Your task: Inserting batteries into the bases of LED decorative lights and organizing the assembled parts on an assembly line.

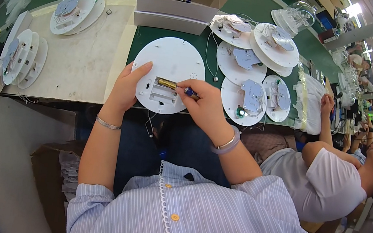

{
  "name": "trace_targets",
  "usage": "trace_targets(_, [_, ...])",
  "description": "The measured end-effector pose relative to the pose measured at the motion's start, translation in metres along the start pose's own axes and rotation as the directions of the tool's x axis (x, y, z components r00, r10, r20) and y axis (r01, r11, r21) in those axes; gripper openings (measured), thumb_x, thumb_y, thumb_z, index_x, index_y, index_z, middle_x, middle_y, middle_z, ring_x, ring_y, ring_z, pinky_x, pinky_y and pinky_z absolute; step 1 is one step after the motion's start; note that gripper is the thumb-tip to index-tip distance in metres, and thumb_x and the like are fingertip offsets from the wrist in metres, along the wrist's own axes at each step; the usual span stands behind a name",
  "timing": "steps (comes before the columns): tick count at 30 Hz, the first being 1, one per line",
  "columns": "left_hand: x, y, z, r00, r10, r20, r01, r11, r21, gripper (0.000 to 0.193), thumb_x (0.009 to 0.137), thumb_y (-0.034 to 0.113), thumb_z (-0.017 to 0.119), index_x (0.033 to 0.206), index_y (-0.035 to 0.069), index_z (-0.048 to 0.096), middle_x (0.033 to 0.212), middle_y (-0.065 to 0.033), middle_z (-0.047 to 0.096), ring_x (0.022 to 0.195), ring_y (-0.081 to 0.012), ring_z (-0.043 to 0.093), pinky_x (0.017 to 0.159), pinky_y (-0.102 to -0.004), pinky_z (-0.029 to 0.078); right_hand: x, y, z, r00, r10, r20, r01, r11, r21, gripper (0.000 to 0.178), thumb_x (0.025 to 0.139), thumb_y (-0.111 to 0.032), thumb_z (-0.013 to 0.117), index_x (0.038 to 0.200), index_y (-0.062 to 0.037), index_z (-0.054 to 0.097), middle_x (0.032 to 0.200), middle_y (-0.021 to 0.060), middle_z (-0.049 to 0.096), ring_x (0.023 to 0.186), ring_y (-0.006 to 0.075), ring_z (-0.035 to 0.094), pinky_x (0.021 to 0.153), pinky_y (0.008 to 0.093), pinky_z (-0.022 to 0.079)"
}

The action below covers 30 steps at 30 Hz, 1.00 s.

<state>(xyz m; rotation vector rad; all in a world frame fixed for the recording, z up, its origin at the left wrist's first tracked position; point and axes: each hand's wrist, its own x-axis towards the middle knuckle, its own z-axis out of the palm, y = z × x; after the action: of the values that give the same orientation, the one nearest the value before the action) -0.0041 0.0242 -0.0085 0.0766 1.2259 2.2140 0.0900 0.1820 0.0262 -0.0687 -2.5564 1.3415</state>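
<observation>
Head view: gold battery [166, 83] lies left of right hand [207, 105], seemingly touching.

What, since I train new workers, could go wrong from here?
The gold battery sits in the top slot of the disc; if not fully seated, which I cannot tell, it might pop out.

The right hand also holds a blue battery, which could slip while the fingers are at the gold one.

A wire dangles below the disc and might snag.

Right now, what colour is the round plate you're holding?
The plate is white; the head view shows it.
</observation>
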Motion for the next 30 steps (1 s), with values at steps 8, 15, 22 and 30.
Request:
trace_targets(8, [0.004,0.002,0.003,0.999,-0.016,-0.048,0.016,1.0,-0.007,0.038,0.083,0.018,0.053,0.114,-0.002,0.045,0.104,-0.0128,0.055,0.091,-0.0191,0.056,0.075,-0.0283,0.046,0.014,0.009,0.0,0.995,-0.082,0.059,0.084,0.996,-0.038,0.01,0.071,-0.005,0.064,0.08,-0.001,0.062,0.07,0.0087,0.06,0.058,0.015,0.055,0.054,0.0237,0.043])
trace_targets(15, [0.002,0.002,0.005,0.998,0.0,-0.061,0.001,1.0,0.008,0.038,0.083,0.019,0.053,0.114,-0.002,0.045,0.104,-0.0129,0.055,0.091,-0.0191,0.055,0.076,-0.0285,0.046,0.013,0.015,0.008,0.986,-0.161,0.031,0.163,0.985,-0.056,0.01,0.07,-0.005,0.065,0.077,-0.0002,0.06,0.067,0.0071,0.058,0.056,0.0142,0.052,0.052,0.0239,0.041])
trace_targets(22, [0.001,0.004,0.002,1.0,-0.009,0.016,0.01,0.999,-0.051,0.038,0.084,0.019,0.051,0.115,-0.002,0.043,0.106,-0.0129,0.055,0.094,-0.0202,0.055,0.078,-0.0297,0.046,0.015,0.01,-0.014,0.981,0.187,-0.056,-0.183,0.981,0.069,0.027,0.068,-0.017,0.07,0.071,0.0017,0.052,0.06,0.0072,0.05,0.053,0.0123,0.046,0.05,0.0243,0.039])
trace_targets(30, [0.0,0.003,0.003,1.0,0.007,-0.002,-0.007,0.999,-0.041,0.037,0.084,0.018,0.05,0.114,-0.003,0.043,0.105,-0.0142,0.055,0.093,-0.0213,0.056,0.078,-0.0309,0.047,0.021,0.003,-0.013,0.996,0.092,0.012,-0.085,0.954,-0.289,0.034,0.066,-0.028,0.07,0.069,0.0009,0.053,0.061,0.0121,0.053,0.054,0.0252,0.051,0.052,0.0324,0.041])
